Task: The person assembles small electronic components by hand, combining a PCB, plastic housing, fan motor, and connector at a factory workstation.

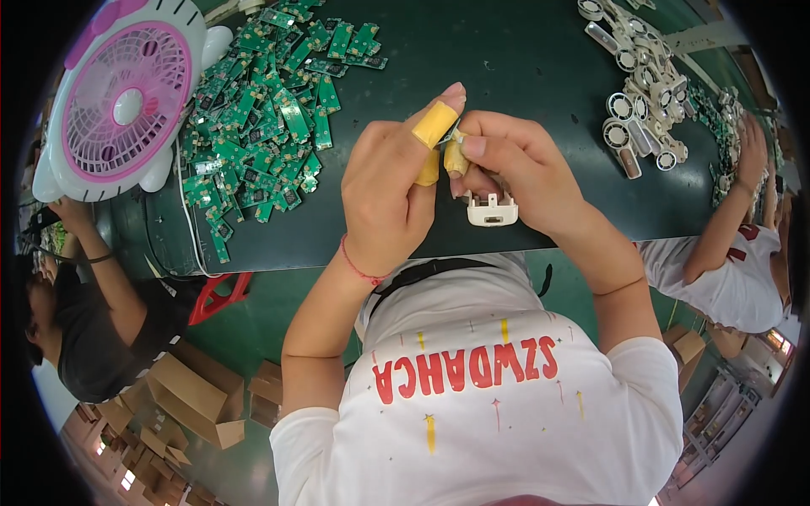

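My left hand (pixel 390 169) and my right hand (pixel 525 167) meet above the near part of the dark green table. Yellow tape (pixel 434 125) wraps the left thumb, and more yellow wrapping shows on fingers between the hands. The lower fingers of my right hand are closed round a small white plastic housing (pixel 492 212) with a slot in its face and prongs on top. At the meeting fingertips shows a thin dark sliver (pixel 452 131), too small to name. My left fingers are curled and closed; what they hold is mostly hidden.
Green circuit boards (pixel 270 126) lie heaped at the left, beside a pink-and-white fan (pixel 126 105). White round-headed assemblies (pixel 637 110) pile at the right. Co-workers sit at both sides, one with a hand (pixel 751 152) on the table. Cardboard boxes (pixel 198 392) stand on the floor.
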Demonstrator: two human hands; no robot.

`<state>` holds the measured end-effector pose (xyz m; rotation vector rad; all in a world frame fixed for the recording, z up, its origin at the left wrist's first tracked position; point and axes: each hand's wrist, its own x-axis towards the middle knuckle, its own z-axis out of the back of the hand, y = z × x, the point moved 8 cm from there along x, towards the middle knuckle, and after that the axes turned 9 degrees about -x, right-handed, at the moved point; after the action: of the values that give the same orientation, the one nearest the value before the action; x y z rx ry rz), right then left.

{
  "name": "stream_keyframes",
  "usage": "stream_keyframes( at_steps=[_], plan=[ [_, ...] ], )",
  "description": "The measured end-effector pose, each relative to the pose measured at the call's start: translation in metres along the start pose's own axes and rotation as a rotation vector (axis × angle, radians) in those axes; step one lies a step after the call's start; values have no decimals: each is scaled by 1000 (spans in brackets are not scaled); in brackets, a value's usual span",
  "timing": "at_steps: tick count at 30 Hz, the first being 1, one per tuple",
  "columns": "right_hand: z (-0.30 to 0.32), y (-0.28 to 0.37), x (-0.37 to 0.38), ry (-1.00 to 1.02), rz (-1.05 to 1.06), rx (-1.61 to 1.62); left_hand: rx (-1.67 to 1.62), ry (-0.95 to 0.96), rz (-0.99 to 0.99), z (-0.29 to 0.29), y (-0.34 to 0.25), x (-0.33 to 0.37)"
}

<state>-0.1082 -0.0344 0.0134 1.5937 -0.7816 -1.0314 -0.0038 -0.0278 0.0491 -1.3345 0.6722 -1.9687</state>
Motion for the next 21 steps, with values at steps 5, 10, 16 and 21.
stream_keyframes(
  at_steps=[5, 10, 16, 21],
  plan=[
    [-3, 0, -4, 23, -30, 81, 69, -1, -131, 0, -5, -3],
    [-7, 7, -5, 50, -118, 111, 48, 14, -115, 1, -6, -4],
    [8, 17, 9, -43, 50, -202, 122, 80, -186, 3, 8, 9],
    [2, 61, -7, -292, 691, -1022, -943, 58, 886, -30, 63, -24]
  ],
)
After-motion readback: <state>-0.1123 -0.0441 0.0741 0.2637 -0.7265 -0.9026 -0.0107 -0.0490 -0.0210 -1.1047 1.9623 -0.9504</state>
